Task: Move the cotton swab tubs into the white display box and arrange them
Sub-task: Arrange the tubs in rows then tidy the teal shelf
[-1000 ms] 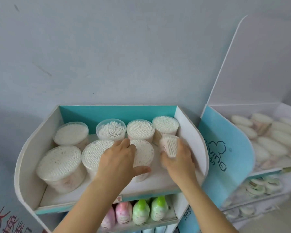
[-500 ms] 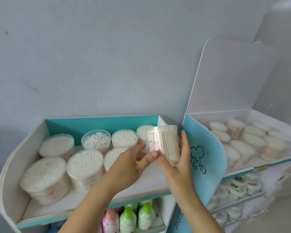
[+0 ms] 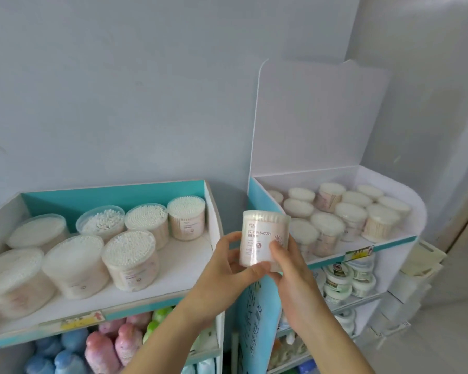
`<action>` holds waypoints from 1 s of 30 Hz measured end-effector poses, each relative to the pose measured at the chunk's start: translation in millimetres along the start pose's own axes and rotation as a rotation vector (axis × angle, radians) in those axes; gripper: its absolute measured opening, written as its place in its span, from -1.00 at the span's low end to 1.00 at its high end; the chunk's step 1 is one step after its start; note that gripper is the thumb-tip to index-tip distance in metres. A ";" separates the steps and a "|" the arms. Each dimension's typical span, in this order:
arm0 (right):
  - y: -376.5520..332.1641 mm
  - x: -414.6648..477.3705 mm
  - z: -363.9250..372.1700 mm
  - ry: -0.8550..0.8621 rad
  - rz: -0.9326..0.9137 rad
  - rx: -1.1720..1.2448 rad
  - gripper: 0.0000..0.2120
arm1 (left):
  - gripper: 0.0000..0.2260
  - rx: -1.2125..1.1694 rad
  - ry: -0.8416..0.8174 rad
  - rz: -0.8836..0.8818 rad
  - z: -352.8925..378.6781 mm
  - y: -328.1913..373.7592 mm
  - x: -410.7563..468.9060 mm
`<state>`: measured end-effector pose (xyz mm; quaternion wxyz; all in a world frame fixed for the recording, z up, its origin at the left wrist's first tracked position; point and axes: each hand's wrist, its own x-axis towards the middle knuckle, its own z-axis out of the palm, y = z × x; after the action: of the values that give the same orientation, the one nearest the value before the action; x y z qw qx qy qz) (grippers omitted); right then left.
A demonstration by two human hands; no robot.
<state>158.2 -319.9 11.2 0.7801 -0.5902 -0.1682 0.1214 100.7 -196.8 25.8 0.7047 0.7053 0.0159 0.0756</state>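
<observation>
**A:** Where are the hands?

**B:** Centre of the frame. The left hand [image 3: 222, 268] and the right hand [image 3: 289, 268] together clasp one clear cotton swab tub [image 3: 264, 237], upright, its label reading "COTTON SWABS". Left thumb and fingers wrap its left side and bottom edge; right fingers close over its lower right front.

**A:** And where is the tub?

**B:** In the air, in front of the gap between two shelf units, above the teal side panel [image 3: 257, 314] of the right one.

**A:** What lies left of it?

**B:** A teal-backed display tray [image 3: 114, 194] at centre left, holding seven more swab tubs [image 3: 131, 259] in two rows, with bare white floor at its right end. Coloured bottles [image 3: 127, 344] stand on the shelf below, at lower left.

**A:** To the right?

**B:** The white display box [image 3: 414, 211], its flap [image 3: 316, 114] raised against the wall, packed with rows of tubs [image 3: 351, 220]. Round tins [image 3: 338, 276] stack beneath it.
</observation>
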 end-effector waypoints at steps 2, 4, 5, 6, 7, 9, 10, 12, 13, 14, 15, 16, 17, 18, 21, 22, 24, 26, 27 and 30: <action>-2.5 -3.3 -9.7 0.013 0.002 -0.037 -0.52 | -0.53 0.020 0.037 0.015 11.5 -3.1 0.0; -4.3 -7.1 -17.5 0.022 0.006 -0.060 -0.50 | -0.51 0.064 0.076 0.040 20.8 -5.6 -0.9; -4.7 -8.8 -21.1 0.023 0.010 -0.074 -0.46 | -0.48 0.093 0.095 0.055 24.7 -7.0 -1.2; -5.1 -11.1 -24.6 0.025 0.014 -0.087 -0.42 | -0.45 0.122 0.109 0.071 28.6 -7.7 -1.6; -5.2 -13.3 -28.4 0.027 0.019 -0.099 -0.38 | -0.43 0.153 0.118 0.087 32.6 -8.5 -1.8; -5.3 -17.4 -36.7 0.038 0.021 -0.103 -0.37 | -0.40 0.219 0.134 0.116 40.7 -10.8 -1.5; -5.8 -19.0 -41.1 0.043 0.019 -0.096 -0.39 | -0.37 0.261 0.149 0.128 45.4 -12.6 -1.0; -7.6 -22.0 -51.6 0.056 0.025 -0.065 -0.41 | -0.29 0.354 0.183 0.159 56.5 -17.6 1.0; -8.5 -23.6 -57.5 0.064 0.028 -0.042 -0.40 | -0.25 0.396 0.190 0.179 62.9 -20.1 1.8; -10.0 -25.8 -63.5 0.074 0.030 -0.017 -0.40 | -0.21 0.429 0.189 0.198 69.5 -21.6 2.3; -11.5 -28.0 -70.3 0.083 0.031 0.005 -0.40 | -0.18 0.454 0.182 0.213 75.8 -22.9 2.8; -13.6 -30.6 -77.3 0.093 0.034 0.026 -0.41 | -0.17 0.471 0.166 0.226 81.8 -23.6 3.6; -15.0 -32.8 -85.1 0.103 0.039 0.042 -0.43 | -0.17 0.477 0.142 0.233 87.6 -23.7 4.4; -16.8 -35.3 -93.2 0.108 0.045 0.054 -0.44 | -0.19 0.468 0.115 0.233 93.5 -23.9 4.9; -21.0 -42.7 -117.6 0.111 0.055 0.070 -0.51 | -0.28 0.352 0.032 0.180 112.4 -21.3 6.1; -22.3 -44.7 -125.3 0.117 0.059 0.068 -0.55 | -0.33 0.298 0.003 0.168 119.3 -20.6 7.1; -23.6 -48.0 -140.5 0.126 0.063 0.060 -0.65 | -0.40 0.209 -0.050 0.140 133.6 -18.7 8.7; -26.1 -50.5 -153.8 0.131 0.068 0.051 -0.68 | -0.40 0.163 -0.098 0.102 146.1 -18.3 11.4; -27.1 -50.6 -159.9 0.136 0.072 0.043 -0.67 | -0.40 0.159 -0.116 0.089 151.4 -19.4 14.1; -29.5 -45.8 -174.4 0.153 0.073 0.018 -0.68 | -0.41 0.148 -0.124 0.081 163.2 -22.9 23.4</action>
<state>186.9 -499.3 -8.9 0.7910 -0.5965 -0.0853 0.1059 146.8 -355.5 5.7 0.6468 0.7587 -0.0507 0.0587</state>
